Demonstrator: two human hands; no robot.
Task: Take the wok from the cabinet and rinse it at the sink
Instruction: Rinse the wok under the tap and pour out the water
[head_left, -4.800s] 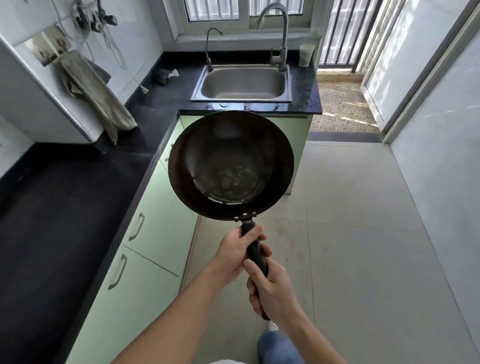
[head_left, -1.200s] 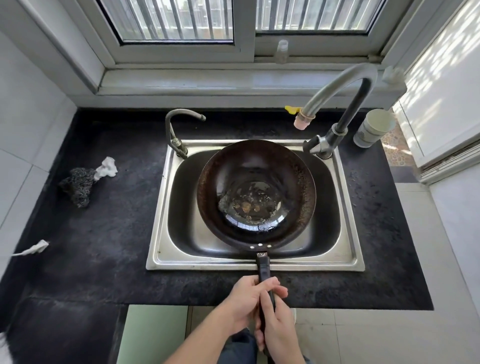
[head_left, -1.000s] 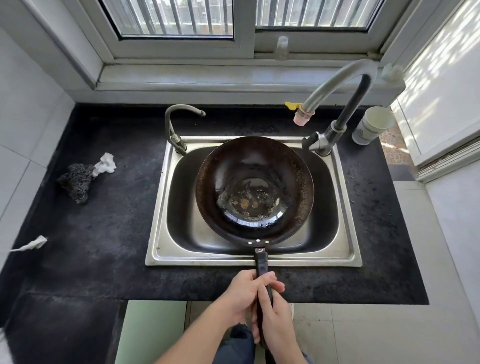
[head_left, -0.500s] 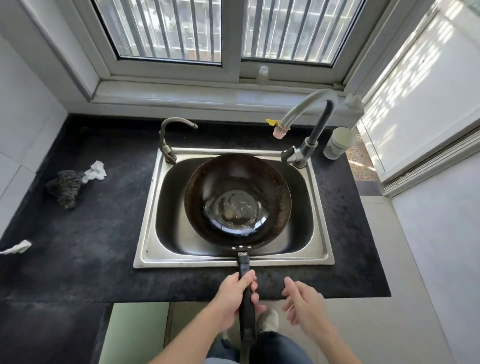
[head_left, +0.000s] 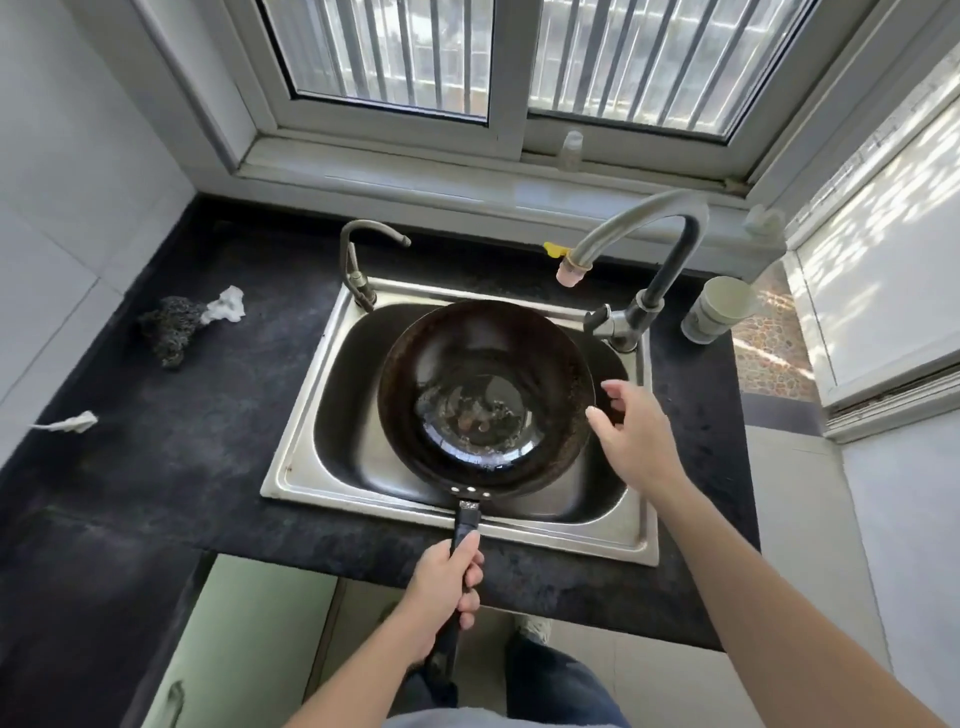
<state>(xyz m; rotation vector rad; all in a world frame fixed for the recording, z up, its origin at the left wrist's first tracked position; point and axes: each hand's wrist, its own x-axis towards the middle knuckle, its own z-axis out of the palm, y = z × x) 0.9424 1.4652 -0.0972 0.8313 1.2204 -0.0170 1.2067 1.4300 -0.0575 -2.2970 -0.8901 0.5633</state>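
Observation:
A dark round wok (head_left: 485, 400) with residue on its bottom sits in the steel sink (head_left: 306, 457), its black handle sticking out over the front rim. My left hand (head_left: 441, 587) is wrapped around that handle. My right hand (head_left: 631, 431) hovers open over the right side of the sink, just beside the wok's rim, fingers spread and holding nothing. The tall curved tap (head_left: 644, 244) rises at the sink's back right, its spout end above the wok's far edge. No water is running.
A smaller tap (head_left: 358, 260) stands at the sink's back left. On the black counter (head_left: 182, 441) lie a dark scouring pad (head_left: 171, 325) with a white scrap, and a pale cup (head_left: 719, 309) sits right of the tall tap. Green cabinet fronts (head_left: 244, 639) are below.
The wok was carried to the sink and set into the basin. My right hand has let go of the handle and moved up and right past the wok's rim; my left hand still holds.

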